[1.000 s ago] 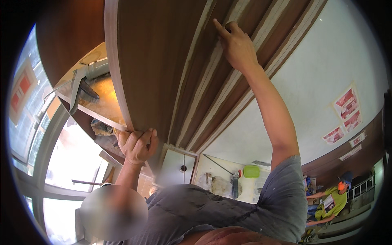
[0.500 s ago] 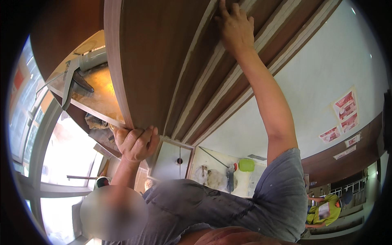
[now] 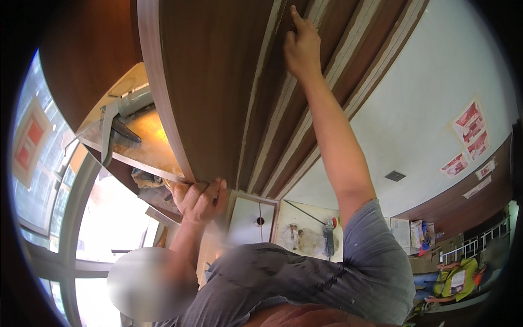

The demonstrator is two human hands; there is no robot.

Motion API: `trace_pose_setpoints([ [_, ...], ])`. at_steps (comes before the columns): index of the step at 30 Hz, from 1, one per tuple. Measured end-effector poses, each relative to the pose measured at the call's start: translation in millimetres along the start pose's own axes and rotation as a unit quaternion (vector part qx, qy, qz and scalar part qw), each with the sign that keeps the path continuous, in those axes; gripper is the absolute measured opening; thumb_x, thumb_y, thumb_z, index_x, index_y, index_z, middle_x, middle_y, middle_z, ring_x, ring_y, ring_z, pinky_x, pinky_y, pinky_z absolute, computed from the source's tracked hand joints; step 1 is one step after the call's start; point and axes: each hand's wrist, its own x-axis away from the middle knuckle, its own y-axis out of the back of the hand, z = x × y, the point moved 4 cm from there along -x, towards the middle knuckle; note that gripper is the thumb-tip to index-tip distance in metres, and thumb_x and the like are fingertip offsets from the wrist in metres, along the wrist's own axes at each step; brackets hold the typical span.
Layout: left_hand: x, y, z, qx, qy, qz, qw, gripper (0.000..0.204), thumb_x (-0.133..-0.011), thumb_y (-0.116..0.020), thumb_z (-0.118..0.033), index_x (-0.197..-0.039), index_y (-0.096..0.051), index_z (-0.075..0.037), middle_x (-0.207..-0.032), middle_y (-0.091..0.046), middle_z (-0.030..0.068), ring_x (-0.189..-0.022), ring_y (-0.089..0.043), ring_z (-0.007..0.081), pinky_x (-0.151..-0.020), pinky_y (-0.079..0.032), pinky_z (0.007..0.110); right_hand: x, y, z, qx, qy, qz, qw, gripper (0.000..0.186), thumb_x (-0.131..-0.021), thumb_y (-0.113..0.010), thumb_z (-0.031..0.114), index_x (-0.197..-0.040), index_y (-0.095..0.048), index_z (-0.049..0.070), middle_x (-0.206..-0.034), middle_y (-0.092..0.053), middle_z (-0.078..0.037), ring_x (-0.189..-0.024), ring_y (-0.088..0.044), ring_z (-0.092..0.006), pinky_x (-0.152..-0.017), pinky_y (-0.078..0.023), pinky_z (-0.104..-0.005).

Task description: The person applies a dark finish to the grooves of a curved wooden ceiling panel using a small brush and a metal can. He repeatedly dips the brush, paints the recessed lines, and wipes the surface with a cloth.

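Right hand (image 3: pixel 303 53) lies over the grooved brown wood-grain panel (image 3: pixel 210 98), index extended, other fingers curled; I cannot tell whether they hold anything. Left hand (image 3: pixel 197 201) closes around the panel's lower left corner. Caulking gun (image 3: pixel 132 103) rests left of the panel.

head: left fisheye | head-worn | looking down at hands (image 3: pixel 199 201) | near

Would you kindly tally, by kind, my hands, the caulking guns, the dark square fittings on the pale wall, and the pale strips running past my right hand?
Hands: 2 (left hand, right hand)
Caulking gun: 1
Dark square fitting: 1
Pale strips: 4
Total: 8
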Motion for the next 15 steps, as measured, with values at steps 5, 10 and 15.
trace_pose_setpoints([
  [5, -4.1, 1.8, 0.7, 0.011, -0.016, -0.009, 1.000, 0.029, -0.070, -0.085, -0.009, -0.093, -0.069, -0.018, -0.079, -0.059, -0.0039, -0.064, -0.056, 0.0183, -0.062, -0.040, 0.036, -16.8, -34.2, 4.9, 0.015, -0.066, -0.051, 0.996, 0.056, -0.104, -0.050, 0.011, -0.157, -0.037, -0.001, -0.122, -0.054, -0.023, -0.106, -0.058, -0.0394, -0.090, -0.046, -0.0506],
  [10, 9.1, 0.6, 5.6, 0.043, -0.026, -0.002, 0.999, 0.033, -0.070, -0.084, -0.013, -0.098, -0.068, -0.021, -0.081, -0.059, -0.0052, -0.070, -0.054, 0.0174, -0.067, -0.040, 0.036, -7.0, -40.1, 14.1, 0.029, -0.089, -0.074, 0.993, 0.058, -0.094, -0.052, 0.000, -0.151, -0.046, -0.003, -0.122, -0.056, -0.024, -0.102, -0.062, -0.0398, -0.093, -0.051, -0.0454],
  [15, 19.4, -0.9, 10.6, 0.088, -0.032, 0.013, 0.995, 0.034, -0.068, -0.085, -0.015, -0.098, -0.069, -0.023, -0.081, -0.057, -0.0083, -0.071, -0.051, 0.0164, -0.070, -0.037, 0.036, 44.5, -49.8, 20.5, 0.037, -0.144, -0.025, 0.989, 0.064, -0.089, -0.051, -0.002, -0.153, -0.043, -0.002, -0.122, -0.054, -0.023, -0.107, -0.060, -0.0413, -0.096, -0.051, -0.0461],
])
